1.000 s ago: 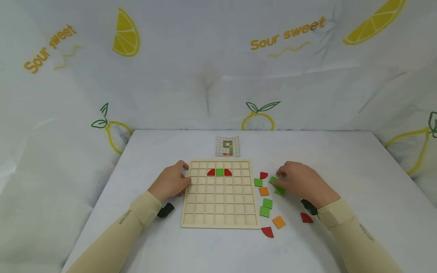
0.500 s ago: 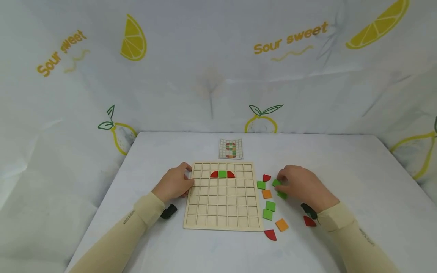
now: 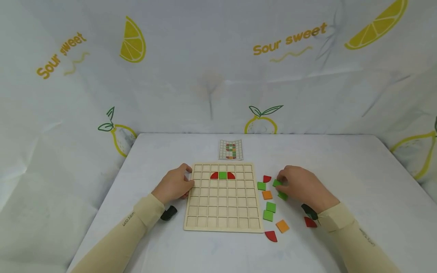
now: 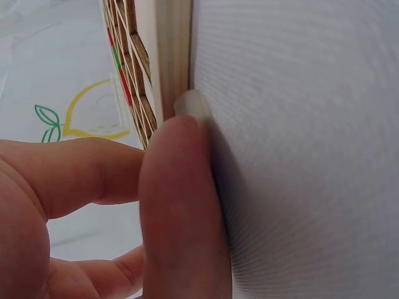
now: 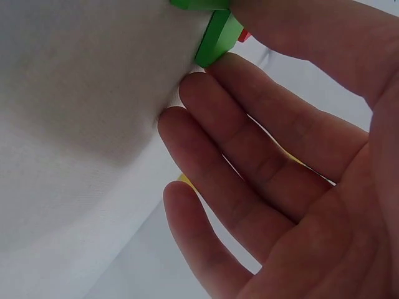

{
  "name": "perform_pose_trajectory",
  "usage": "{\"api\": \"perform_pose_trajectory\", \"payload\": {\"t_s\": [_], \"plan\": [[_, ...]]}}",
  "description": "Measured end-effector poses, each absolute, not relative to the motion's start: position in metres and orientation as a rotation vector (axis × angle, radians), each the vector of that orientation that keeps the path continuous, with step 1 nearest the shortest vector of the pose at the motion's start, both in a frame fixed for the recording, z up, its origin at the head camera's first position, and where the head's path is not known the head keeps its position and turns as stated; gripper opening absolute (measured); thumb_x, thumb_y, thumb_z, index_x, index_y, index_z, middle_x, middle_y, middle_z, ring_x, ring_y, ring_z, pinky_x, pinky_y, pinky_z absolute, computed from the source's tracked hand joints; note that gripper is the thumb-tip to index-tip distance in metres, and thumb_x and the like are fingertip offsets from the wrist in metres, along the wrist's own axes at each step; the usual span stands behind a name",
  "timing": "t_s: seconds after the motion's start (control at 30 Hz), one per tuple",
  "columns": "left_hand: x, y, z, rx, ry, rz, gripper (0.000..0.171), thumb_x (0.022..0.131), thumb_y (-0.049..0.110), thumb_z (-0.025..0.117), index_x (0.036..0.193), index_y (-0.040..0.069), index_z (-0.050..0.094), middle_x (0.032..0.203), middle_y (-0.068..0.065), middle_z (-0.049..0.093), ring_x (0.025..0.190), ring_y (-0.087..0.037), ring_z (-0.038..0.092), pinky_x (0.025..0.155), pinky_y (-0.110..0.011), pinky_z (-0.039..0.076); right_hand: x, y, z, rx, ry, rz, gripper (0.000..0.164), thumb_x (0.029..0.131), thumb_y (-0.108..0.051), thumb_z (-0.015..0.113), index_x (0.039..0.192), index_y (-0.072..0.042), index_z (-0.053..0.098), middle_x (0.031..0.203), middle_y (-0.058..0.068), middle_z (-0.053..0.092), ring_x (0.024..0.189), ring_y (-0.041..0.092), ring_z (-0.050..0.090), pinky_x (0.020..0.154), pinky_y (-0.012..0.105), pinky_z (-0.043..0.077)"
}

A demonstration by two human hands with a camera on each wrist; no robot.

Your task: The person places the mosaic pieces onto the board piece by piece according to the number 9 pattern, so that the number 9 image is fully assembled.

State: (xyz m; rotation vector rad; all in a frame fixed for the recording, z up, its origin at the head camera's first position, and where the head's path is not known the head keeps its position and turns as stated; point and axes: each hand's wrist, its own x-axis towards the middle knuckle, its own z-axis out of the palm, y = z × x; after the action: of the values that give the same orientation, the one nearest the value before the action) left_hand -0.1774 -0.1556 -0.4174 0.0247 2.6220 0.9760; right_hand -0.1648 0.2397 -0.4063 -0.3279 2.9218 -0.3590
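Observation:
A pale wooden grid board [image 3: 222, 208] lies on the white table; near its top, one row holds a green square between two red quarter-rounds. My left hand [image 3: 173, 184] is at the board's left edge. In the left wrist view its thumb [image 4: 181, 199] lies against the board's side, tip close to the cloth. To the right of the board, my right hand [image 3: 305, 185] has thumb and index finger on either side of a green square tile [image 5: 218, 38]. Another green tile [image 3: 282, 196] lies partly under that hand. The other right fingers [image 5: 212, 156] extend loosely near the cloth.
Between board and right hand lie several loose tiles: a green square [image 3: 261, 186], an orange square [image 3: 267, 195], and a red quarter-round [image 3: 267, 178]. Nearer the front are another orange square [image 3: 282, 226] and a red piece [image 3: 271, 236]. A pattern card [image 3: 230, 149] lies behind the board.
The head view has shifted slightly, moving the whole scene a little right and down. Both hands stay in nearly the same places, the right one at the same green tile.

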Motion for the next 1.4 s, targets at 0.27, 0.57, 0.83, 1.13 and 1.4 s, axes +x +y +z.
{"api": "perform_pose_trajectory", "payload": {"t_s": [0.27,0.57,0.83,1.13,1.4], "plan": [[-0.179,-0.158,-0.421,0.028,2.615,0.978,0.044,0.103,0.017,0.065,0.145,0.008,0.053,0.087,-0.007,0.070,0.062,-0.017,0.067,0.061,-0.029,0.052,-0.166,0.237,-0.407,-0.296,2.905,-0.321,0.028,0.090,-0.022,0.087,0.110,-0.004,0.081,0.105,0.008,0.077,0.093,0.025,0.066,0.091,0.050,0.062],[-0.180,-0.162,-0.424,0.014,2.634,0.957,0.045,0.103,0.018,0.065,0.145,0.009,0.053,0.086,-0.007,0.070,0.062,-0.017,0.068,0.062,-0.029,0.051,-0.174,0.221,-0.399,-0.388,2.936,-0.296,0.025,0.091,-0.024,0.086,0.109,-0.007,0.081,0.103,0.005,0.075,0.089,0.021,0.065,0.086,0.046,0.062],[-0.180,-0.162,-0.422,0.055,2.636,0.964,0.045,0.102,0.016,0.064,0.145,0.007,0.053,0.079,-0.006,0.070,0.057,-0.017,0.064,0.060,-0.029,0.049,-0.182,0.190,-0.389,-0.575,2.950,-0.292,0.021,0.093,-0.023,0.085,0.108,-0.007,0.081,0.099,0.001,0.073,0.087,0.016,0.066,0.084,0.041,0.061],[-0.181,-0.161,-0.420,0.081,2.650,0.939,0.045,0.102,0.016,0.062,0.145,0.007,0.052,0.069,-0.005,0.069,0.054,-0.016,0.059,0.062,-0.029,0.046,-0.191,0.142,-0.388,-0.650,2.927,-0.337,0.020,0.093,-0.023,0.083,0.109,-0.010,0.082,0.100,-0.001,0.073,0.089,0.016,0.067,0.086,0.042,0.060],[-0.183,-0.162,-0.420,0.087,2.652,0.936,0.046,0.103,0.017,0.063,0.146,0.007,0.052,0.069,-0.005,0.069,0.053,-0.016,0.061,0.062,-0.029,0.046,-0.192,0.101,-0.389,-0.810,2.927,-0.344,0.004,0.092,-0.017,0.081,0.091,-0.014,0.078,0.087,-0.004,0.065,0.079,0.013,0.061,0.069,0.030,0.050]]}}
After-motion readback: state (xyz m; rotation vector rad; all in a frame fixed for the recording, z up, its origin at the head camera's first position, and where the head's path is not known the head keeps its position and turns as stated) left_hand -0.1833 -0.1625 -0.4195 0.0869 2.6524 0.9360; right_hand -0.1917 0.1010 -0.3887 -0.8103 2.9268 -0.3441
